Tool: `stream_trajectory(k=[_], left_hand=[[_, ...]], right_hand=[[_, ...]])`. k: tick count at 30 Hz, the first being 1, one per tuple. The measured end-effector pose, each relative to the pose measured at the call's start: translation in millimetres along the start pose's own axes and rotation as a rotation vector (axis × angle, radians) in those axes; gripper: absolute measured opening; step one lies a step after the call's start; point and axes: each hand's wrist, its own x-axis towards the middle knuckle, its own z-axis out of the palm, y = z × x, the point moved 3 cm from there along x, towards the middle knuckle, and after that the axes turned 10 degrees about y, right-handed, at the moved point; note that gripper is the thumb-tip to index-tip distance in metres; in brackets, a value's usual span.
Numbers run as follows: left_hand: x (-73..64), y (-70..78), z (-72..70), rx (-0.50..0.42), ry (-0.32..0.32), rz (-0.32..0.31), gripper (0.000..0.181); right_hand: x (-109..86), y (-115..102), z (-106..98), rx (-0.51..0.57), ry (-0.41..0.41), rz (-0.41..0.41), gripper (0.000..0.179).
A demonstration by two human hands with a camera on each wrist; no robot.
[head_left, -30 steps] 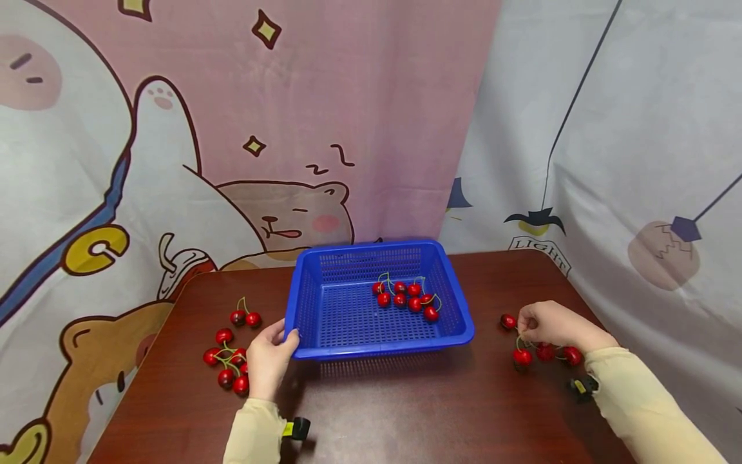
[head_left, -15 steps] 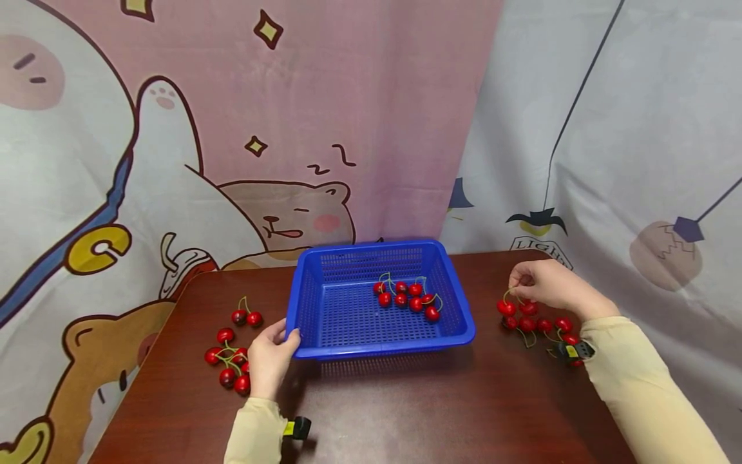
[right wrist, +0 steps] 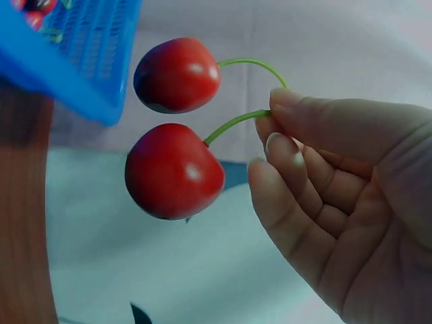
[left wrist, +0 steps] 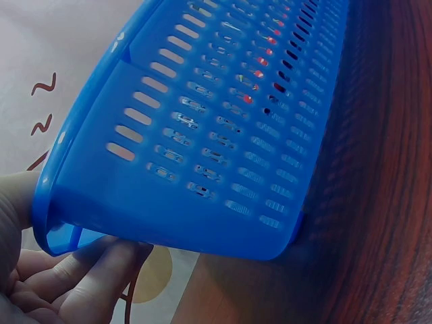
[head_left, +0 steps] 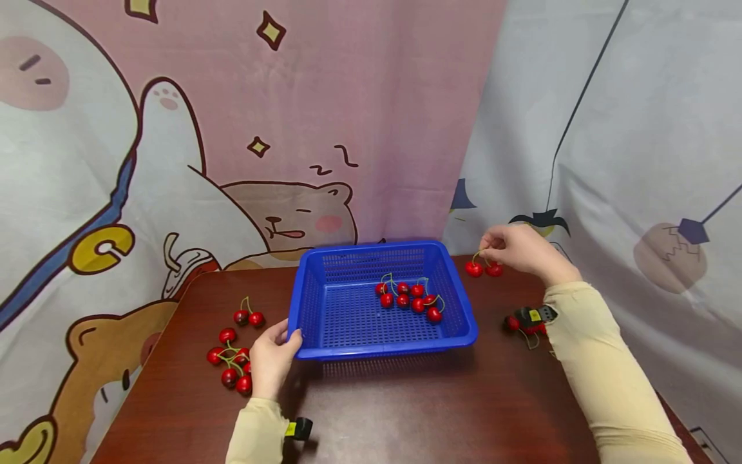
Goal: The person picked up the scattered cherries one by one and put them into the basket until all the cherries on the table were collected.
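Printed curtain (head_left: 371, 96) is filling the background. Dark wood table (head_left: 400, 412) is carrying everything. Blue basket (head_left: 382, 352) is sitting mid-table toward the back, its long axis running left to right. Pale sleeves (head_left: 608, 367) are covering both arms.

Right hand (head_left: 524, 251) is hanging out past the basket's right side, near its far right corner; thumb and fingertips are pinching stems, nothing else. Left hand (head_left: 271, 364) is gripping the basket's near left corner, thumb on the rim, fingers tucking under it.

Black wrist device (head_left: 529, 316) on the right arm is partly hiding the right-side cherries (head_left: 511, 323) lying on the table. Left-side cherries (head_left: 228, 377) are lying outside the basket, a few in a clump next to the left hand and partly hidden by it, two more sitting a bit farther back. Basket cherries (head_left: 402, 301) are bunching in the basket's right half, leaving the left half bare.

Held cherry pair (right wrist: 175, 171) is dangling in the air, outside the basket, just right of its right rim. Key relation: fruit is sitting on the basket side of the fingertips, so the basket is lying to the left of the grip; the right hand is being the nearer one to the pair, by far. Exact height over the rim isn't showing clearly. Green stems (right wrist: 233, 126) are curving from fingertips to fruit.
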Motion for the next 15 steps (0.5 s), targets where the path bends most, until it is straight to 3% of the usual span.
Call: stream_trajectory(k=[7,15], left_hand=[[-1.0,2.3,-0.7,-0.008,-0.005,-0.001,0.039],[-0.9,2.1,-0.7,0.008,-0.002,-0.002,0.039]], right_hand=[[26.6,-14.2,13.6,0.036,0.041,-0.013,0.007],[48.7,-22.2,41.4,0.144,0.033,0.047,0.008]])
